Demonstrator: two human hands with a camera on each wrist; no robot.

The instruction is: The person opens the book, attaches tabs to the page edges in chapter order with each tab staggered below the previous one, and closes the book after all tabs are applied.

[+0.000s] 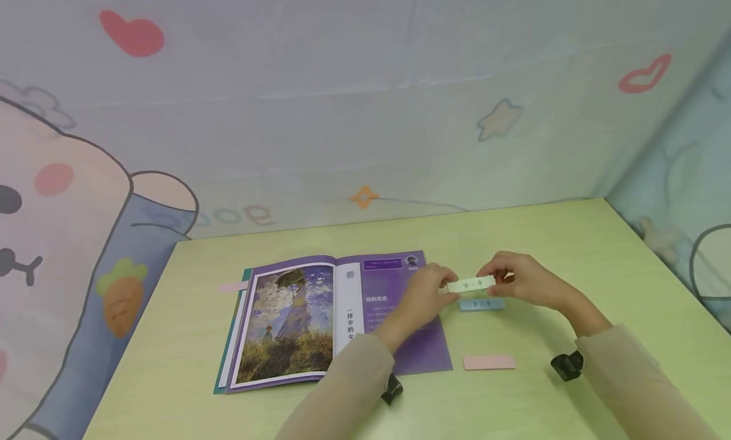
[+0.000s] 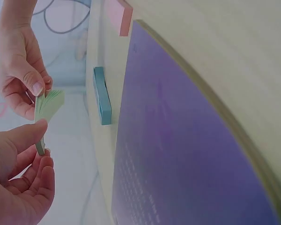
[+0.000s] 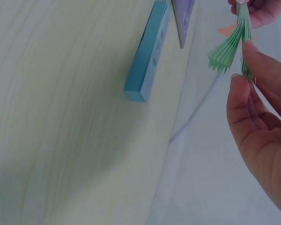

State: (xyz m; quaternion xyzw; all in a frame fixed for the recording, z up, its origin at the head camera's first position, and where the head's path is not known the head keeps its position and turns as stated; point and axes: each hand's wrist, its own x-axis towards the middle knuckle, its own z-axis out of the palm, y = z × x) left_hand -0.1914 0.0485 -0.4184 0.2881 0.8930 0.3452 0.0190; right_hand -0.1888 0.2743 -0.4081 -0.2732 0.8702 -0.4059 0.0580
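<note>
Both hands hold a pale green pad of sticky strips (image 1: 471, 284) above the table, to the right of an open book (image 1: 320, 316). My left hand (image 1: 425, 292) pinches the pad's left end, my right hand (image 1: 516, 279) its right end. In the left wrist view the green pad (image 2: 48, 105) fans open between the thumbs. The right wrist view shows the same fanned leaves (image 3: 229, 47) by my right thumb. A blue pad (image 1: 482, 305) lies on the table just below the hands.
A pink pad (image 1: 488, 362) lies nearer me on the pale green table (image 1: 571, 249). Another pink strip (image 1: 233, 286) sticks out at the book's left. Printed fabric walls close the table at the back and right.
</note>
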